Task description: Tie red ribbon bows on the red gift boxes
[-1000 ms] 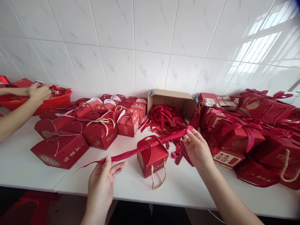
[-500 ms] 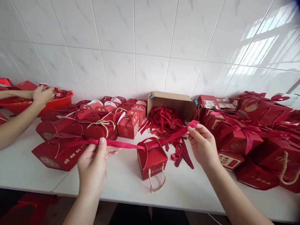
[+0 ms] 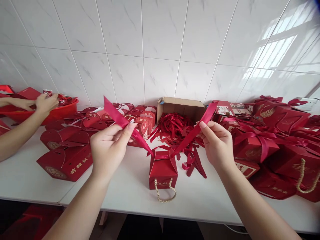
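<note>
A small red gift box (image 3: 163,168) stands on the white table in front of me, its gold rope handle (image 3: 165,201) hanging down the near side. Red ribbon (image 3: 186,141) passes through the top of the box and comes out at both sides. My left hand (image 3: 110,146) pinches one end between thumb and fingers, up and left of the box. On the other side my right hand (image 3: 216,141) pinches the opposite end. Both ends rise in a V, with their tips sticking out above my fingers.
A cardboard carton (image 3: 183,103) spills loose red ribbons (image 3: 176,125) behind the box. Red boxes (image 3: 66,161) stand in rows at left; boxes with bows (image 3: 257,145) are piled at right. At far left another person's hands (image 3: 46,101) are over a red basin (image 3: 65,111).
My left hand has moved right and up, lifting its ribbon end from nearly level to steep. The right ribbon end is also higher. The box has turned slightly to face me.
</note>
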{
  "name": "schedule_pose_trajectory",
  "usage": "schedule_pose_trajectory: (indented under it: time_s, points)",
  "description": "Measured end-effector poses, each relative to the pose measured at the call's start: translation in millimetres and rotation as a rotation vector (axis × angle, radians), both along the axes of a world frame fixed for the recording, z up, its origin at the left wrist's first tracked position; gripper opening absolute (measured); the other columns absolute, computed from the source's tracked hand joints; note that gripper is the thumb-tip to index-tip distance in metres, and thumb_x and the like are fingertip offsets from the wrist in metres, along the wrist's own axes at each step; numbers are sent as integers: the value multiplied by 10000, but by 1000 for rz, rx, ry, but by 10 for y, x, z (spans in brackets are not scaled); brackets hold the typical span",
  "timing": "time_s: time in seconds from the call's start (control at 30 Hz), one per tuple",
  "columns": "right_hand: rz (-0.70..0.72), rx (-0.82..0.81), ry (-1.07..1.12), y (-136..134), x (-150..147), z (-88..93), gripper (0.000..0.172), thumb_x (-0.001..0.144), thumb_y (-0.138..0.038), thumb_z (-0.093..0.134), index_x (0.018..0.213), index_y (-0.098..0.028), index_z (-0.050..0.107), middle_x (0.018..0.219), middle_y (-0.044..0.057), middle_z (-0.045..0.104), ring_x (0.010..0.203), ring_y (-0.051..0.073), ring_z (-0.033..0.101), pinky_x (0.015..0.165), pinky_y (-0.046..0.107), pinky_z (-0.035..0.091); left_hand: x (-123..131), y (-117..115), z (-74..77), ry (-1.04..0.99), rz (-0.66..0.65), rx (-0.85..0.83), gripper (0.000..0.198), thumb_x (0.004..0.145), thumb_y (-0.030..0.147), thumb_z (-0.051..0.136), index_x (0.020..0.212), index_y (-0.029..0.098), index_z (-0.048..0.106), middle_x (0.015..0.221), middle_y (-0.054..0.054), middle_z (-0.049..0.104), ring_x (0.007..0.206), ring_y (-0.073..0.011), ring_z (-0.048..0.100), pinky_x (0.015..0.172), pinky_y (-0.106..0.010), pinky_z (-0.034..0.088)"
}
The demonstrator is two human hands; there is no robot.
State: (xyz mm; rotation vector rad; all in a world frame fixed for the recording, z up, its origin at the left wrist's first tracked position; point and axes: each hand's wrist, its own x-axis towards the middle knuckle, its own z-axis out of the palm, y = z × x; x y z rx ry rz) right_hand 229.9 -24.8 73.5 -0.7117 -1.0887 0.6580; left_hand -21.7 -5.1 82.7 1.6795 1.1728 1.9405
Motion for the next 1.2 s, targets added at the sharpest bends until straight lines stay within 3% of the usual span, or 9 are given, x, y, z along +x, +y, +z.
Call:
schedule_pose_trajectory:
  time_s: [0.2, 0.43, 0.53, 0.63, 1.03, 1.2]
  points:
    - [-11, 47, -38, 110, -47, 158, 136, 767, -327, 746, 872, -242, 731, 780, 2, 678, 696, 122, 602, 636, 258, 514, 170, 104, 171, 89, -217, 2, 268, 881, 425, 587, 918, 229, 766, 797, -18, 736, 627, -125, 613, 598, -226, 516]
    - [8, 20, -100, 76, -91, 320, 173, 770, -386, 731, 777, -213, 734, 687, 3, 641, 648, 120, 568, 595, 250, 483, 315, 154, 270, -82, -375, -15, 309, 818, 441, 671, 1006, 205, 742, 868, -46, 739, 724, -154, 647, 585, -226, 500]
    - [-17, 7, -149, 67, -101, 371, 205, 770, -409, 725, 743, -206, 736, 645, 0, 618, 639, 120, 553, 570, 241, 461, 370, 147, 301, -88, -438, -15, 280, 831, 425, 663, 989, 210, 747, 867, -43, 741, 778, -163, 671, 692, -249, 533]
    - [-25, 9, -181, 76, -119, 398, 210, 764, -414, 727, 734, -207, 743, 674, 6, 639, 682, 130, 569, 577, 241, 459, 413, 148, 316, -82, -462, 0, 266, 831, 414, 666, 970, 203, 750, 858, -44, 745, 826, -179, 686, 772, -276, 542]
    - [42, 23, -187, 125, -190, 407, 179, 776, -389, 723, 797, -215, 763, 799, 15, 726, 716, 143, 638, 683, 277, 518, 466, 157, 364, -55, -490, -54, 299, 813, 449, 670, 913, 176, 739, 913, -68, 751, 897, -208, 700, 802, -303, 556]
    - [197, 20, -110, 171, -213, 419, 168, 787, -374, 718, 800, -207, 731, 736, 8, 706, 671, 142, 658, 652, 281, 545, 499, 166, 365, -16, -503, -19, 235, 830, 405, 669, 821, 175, 720, 805, -42, 742, 816, -170, 690, 767, -268, 547]
